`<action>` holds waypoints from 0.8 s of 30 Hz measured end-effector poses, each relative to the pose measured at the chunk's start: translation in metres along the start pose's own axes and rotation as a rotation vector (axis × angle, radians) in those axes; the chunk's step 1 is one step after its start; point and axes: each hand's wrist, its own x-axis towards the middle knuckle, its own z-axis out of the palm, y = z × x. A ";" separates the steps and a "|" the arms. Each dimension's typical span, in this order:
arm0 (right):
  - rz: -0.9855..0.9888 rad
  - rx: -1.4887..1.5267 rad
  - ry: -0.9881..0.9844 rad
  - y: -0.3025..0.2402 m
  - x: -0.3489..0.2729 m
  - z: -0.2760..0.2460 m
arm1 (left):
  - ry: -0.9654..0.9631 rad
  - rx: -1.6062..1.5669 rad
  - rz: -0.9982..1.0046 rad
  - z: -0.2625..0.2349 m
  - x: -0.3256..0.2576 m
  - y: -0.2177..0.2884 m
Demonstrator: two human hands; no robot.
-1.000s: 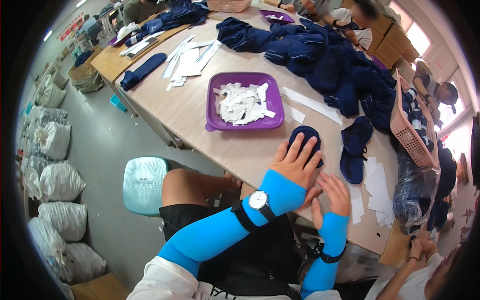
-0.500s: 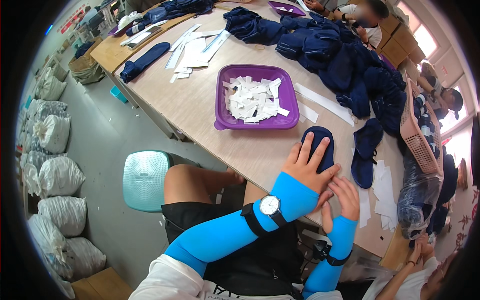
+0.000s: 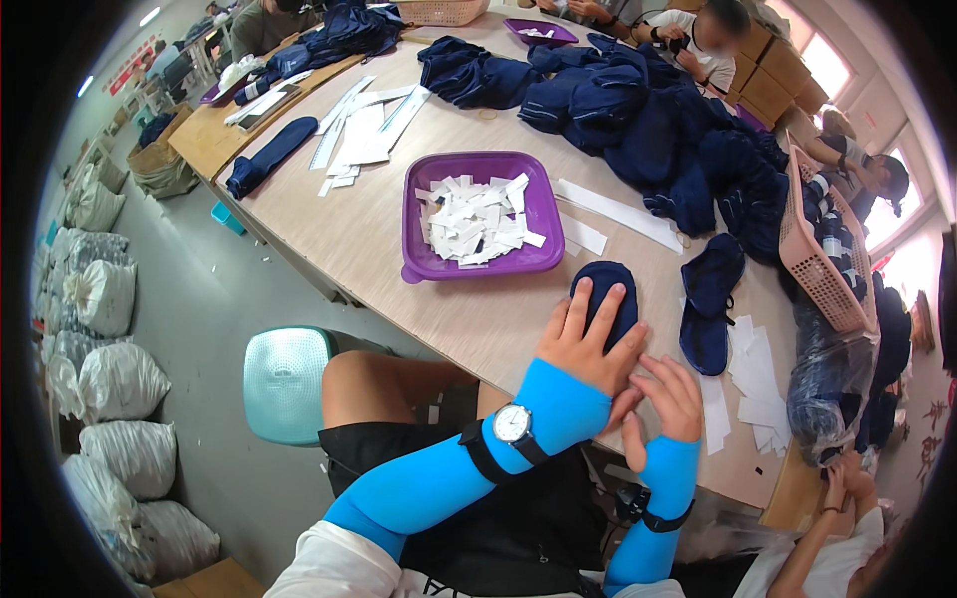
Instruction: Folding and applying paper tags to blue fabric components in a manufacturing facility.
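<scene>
My left hand (image 3: 586, 344) lies flat with fingers spread on a navy cloth slipper (image 3: 610, 284), pressing its rounded end to the table. Most of the slipper's lower part is hidden under that hand. Close beside it, my right hand (image 3: 670, 399) has its thumb apart from loosely bent fingers, near the left thumb and the table's front edge. Nothing shows in its grasp. Another navy slipper-like piece (image 3: 710, 299) rests to the right. Beyond my left hand sits a purple plastic basin (image 3: 553, 214) full of small white slips (image 3: 478, 219).
A large heap of navy cloth pieces (image 3: 638, 110) covers the table's far right. White paper strips (image 3: 758, 384) and a pink basket (image 3: 822, 269) are at the right. Rulers and paper (image 3: 369, 130) lie far left. A teal stool (image 3: 287, 384) stands left of my legs. Co-workers sit around.
The whole view has shifted slightly, so the table's things appear a little further left. My hands keep nearly the same pose, the left one still flat on the slipper.
</scene>
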 end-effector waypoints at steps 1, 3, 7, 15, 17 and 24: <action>0.000 0.000 0.006 -0.001 0.000 -0.001 | 0.003 -0.004 0.006 -0.001 -0.001 0.000; 0.001 0.005 -0.012 -0.004 0.000 -0.003 | -0.009 0.003 0.014 -0.004 -0.004 -0.001; -0.008 0.010 0.004 -0.002 -0.001 -0.003 | -0.019 0.019 0.023 -0.009 -0.001 0.001; -0.046 0.062 0.029 0.003 0.000 -0.005 | -0.098 -0.027 0.094 -0.029 -0.011 0.004; -0.030 0.070 0.045 0.003 -0.005 -0.004 | -0.131 -0.067 0.104 -0.037 -0.016 0.008; -0.021 0.110 0.064 0.008 -0.005 0.000 | -0.015 0.011 0.185 -0.034 -0.001 0.004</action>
